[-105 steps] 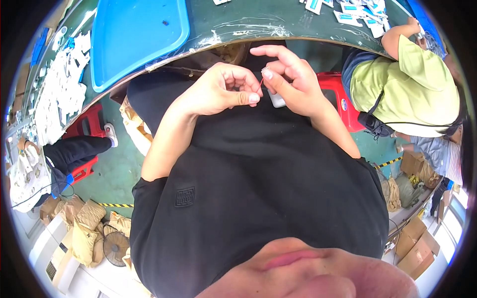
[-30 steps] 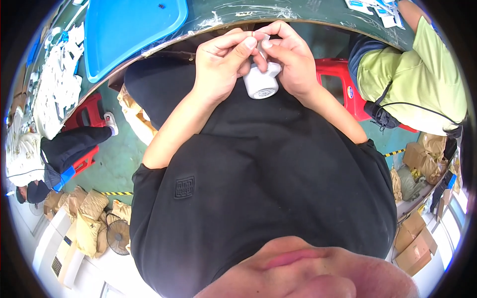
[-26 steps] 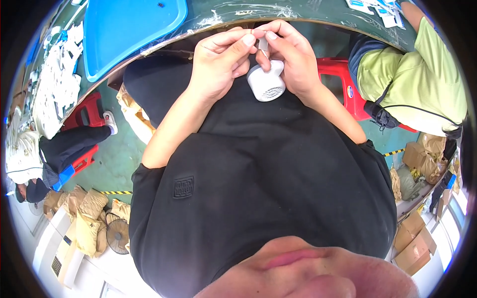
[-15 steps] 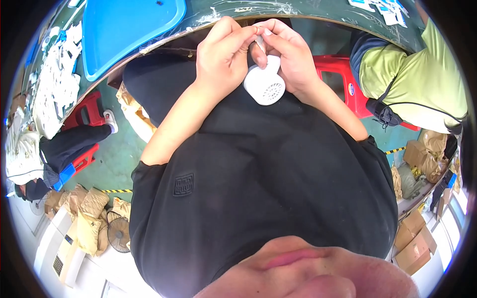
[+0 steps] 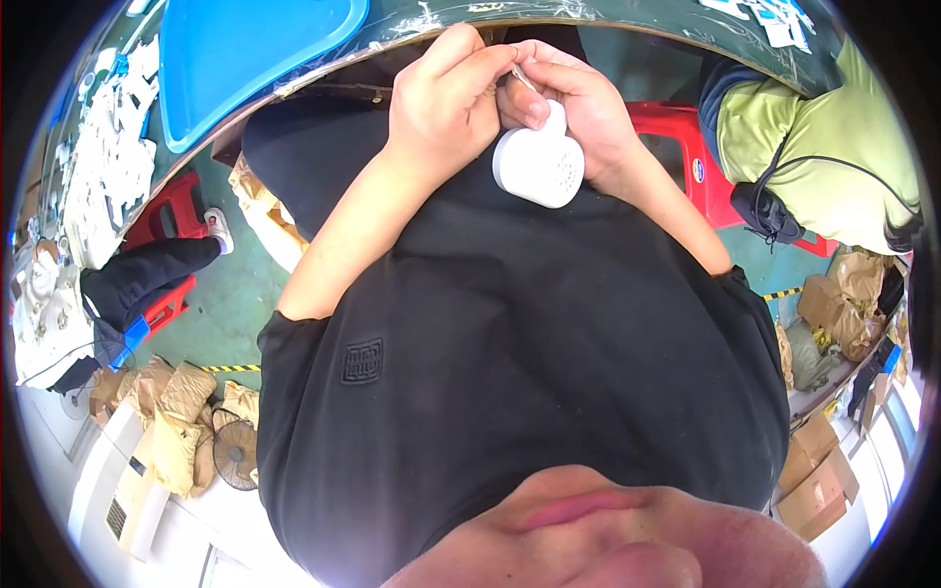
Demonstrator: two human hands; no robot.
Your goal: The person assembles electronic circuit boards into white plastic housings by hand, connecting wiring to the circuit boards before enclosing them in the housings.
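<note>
The left hand (image 5: 443,106) is holding its thumb and forefinger together, near the right hand's fingertips; what they are clamping, I cannot tell. The right hand (image 5: 590,106) is curling its fingers at the narrow neck of a white round device (image 5: 539,167) — this one is hanging just outside the near edge of the green table (image 5: 647,18). Between the hands, a small pale piece (image 5: 523,74) is showing. A blue tray (image 5: 245,59) is lying along the table's near edge, at left.

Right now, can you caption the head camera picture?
Left hand and right hand close together, with a white vented gadget.
</note>
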